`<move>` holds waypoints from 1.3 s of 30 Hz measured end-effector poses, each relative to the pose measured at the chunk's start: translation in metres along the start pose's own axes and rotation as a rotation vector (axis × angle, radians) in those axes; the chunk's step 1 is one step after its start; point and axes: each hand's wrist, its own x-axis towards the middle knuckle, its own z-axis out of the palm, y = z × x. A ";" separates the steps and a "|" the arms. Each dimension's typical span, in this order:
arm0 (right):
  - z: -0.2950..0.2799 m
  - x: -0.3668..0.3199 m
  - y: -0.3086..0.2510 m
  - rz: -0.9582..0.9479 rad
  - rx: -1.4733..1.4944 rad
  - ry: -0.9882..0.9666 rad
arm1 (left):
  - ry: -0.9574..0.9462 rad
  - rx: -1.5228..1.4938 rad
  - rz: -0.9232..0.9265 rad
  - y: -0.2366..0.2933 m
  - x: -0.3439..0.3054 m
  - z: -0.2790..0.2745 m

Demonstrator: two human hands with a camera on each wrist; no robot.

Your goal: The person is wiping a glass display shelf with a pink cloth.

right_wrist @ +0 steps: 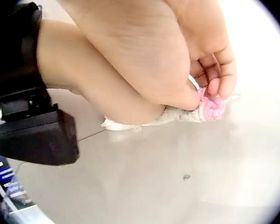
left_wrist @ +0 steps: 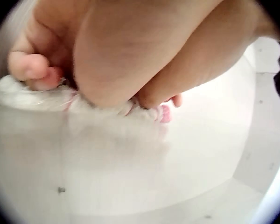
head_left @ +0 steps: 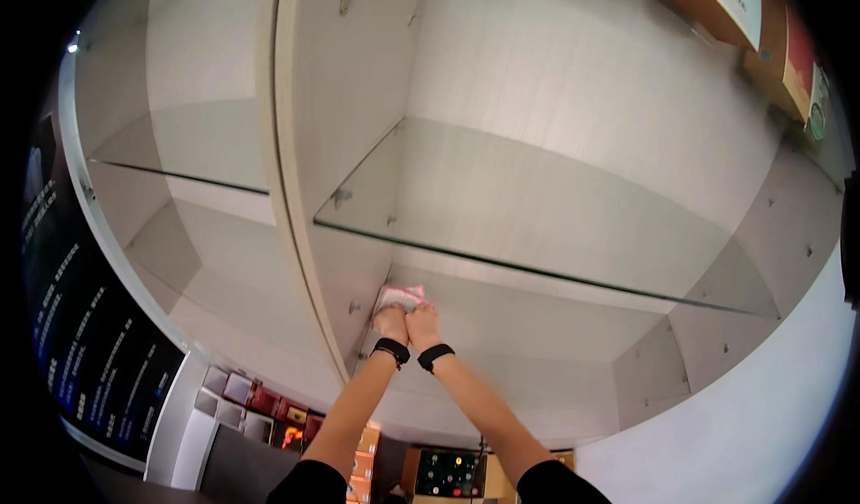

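Note:
Both hands are together on a pink and white cloth (head_left: 400,296) in the left corner of a white cabinet bay, just below a glass shelf (head_left: 537,226). My left hand (head_left: 391,321) grips the cloth's fluffy white part (left_wrist: 32,97), fingers curled over it against the white panel (left_wrist: 130,172). My right hand (head_left: 422,323) pinches the pink edge (right_wrist: 211,107) between thumb and curled fingers (right_wrist: 221,79). Each wrist wears a black band (head_left: 391,352). The hands hide most of the cloth.
A vertical white divider (head_left: 296,190) stands just left of the hands, with another glass-shelved bay (head_left: 188,146) beyond it. Orange boxes (head_left: 743,11) sit at the upper right. Small coloured boxes (head_left: 269,405) and a dark printed board (head_left: 81,343) lie lower left.

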 end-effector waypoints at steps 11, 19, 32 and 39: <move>0.009 0.016 0.000 0.074 0.002 -0.014 | 0.042 -0.168 0.082 -0.008 0.016 0.002; -0.038 -0.049 -0.002 -0.140 0.015 -0.242 | -0.114 -0.184 0.106 -0.009 -0.062 -0.014; -0.003 0.011 0.023 0.163 0.155 -0.046 | -0.023 0.130 -0.003 0.030 0.029 0.007; -0.007 -0.013 0.009 0.061 -0.054 -0.048 | -0.024 -0.216 0.142 0.008 -0.010 -0.010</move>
